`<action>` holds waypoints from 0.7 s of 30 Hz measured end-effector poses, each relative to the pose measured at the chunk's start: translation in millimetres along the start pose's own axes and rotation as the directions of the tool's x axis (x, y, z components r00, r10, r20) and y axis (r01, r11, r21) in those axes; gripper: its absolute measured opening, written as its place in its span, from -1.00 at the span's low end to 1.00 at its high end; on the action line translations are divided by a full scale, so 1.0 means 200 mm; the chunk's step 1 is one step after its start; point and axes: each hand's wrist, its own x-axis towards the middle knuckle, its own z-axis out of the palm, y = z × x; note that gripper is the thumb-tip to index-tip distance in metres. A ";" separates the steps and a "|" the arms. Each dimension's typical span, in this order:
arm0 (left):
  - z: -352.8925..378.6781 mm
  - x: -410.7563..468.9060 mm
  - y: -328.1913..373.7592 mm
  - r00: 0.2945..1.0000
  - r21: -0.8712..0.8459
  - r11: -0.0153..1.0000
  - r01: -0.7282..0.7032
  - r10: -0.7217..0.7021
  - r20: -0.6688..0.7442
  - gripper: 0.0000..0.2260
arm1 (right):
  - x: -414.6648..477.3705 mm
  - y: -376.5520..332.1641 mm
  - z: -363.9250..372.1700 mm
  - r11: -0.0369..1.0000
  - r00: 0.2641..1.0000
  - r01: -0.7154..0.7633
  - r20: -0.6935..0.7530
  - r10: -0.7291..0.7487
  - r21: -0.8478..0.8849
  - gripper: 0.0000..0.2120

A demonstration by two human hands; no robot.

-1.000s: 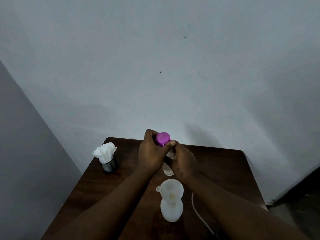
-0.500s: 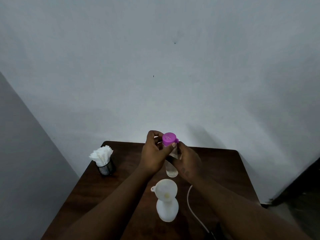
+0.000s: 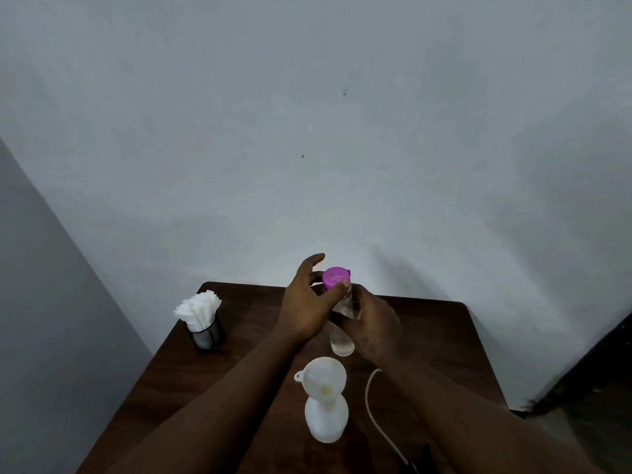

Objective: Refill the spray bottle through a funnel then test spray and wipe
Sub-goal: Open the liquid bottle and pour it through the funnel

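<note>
A: Where's the spray bottle?

B: Standing on the table, near side, approx. centre. Long axis upright, neck up. The funnel sits in the neck, wide mouth up, its small tab sticking out to the left.

A: Hands?

B: Both up beyond it, on the clear bottle. The right hand has its fingers wrapped round the body. The left hand is at the purple cap: thumb curled against the near side, forefinger lifted clear above, other fingers bent at the far-left side. How firm the hold is, can't tell.

A: Which way does that bottle point?

B: Long axis nearly upright, cap end up and leaning slightly twd. the wall, base down, just beyond the funnel. Base touching the table or not, can't tell. Cap is on.

A: Anything else?

B: A thin white tube curves along the table right of the spray bottle, near it but apart. At the left, well apart, white tissues stand in a dark mesh cup.
</note>
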 end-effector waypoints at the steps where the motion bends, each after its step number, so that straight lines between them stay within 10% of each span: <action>1: -0.01 0.00 0.01 1.000 0.011 1.000 -0.013 0.012 0.019 -0.54 | 0.00 0.00 -0.01 1.000 1.000 -0.005 0.001 0.005 -0.004 -0.58; 5: -0.01 0.00 0.02 0.997 0.033 0.996 -0.080 0.080 0.011 -0.76 | -0.01 -0.02 -0.02 1.000 1.000 0.015 -0.002 -0.015 0.009 -0.55; 21: -0.05 -0.01 0.04 0.994 0.055 0.996 -0.074 0.069 0.085 -0.50 | -0.03 -0.03 -0.01 1.000 0.999 0.025 -0.024 -0.025 0.012 -0.54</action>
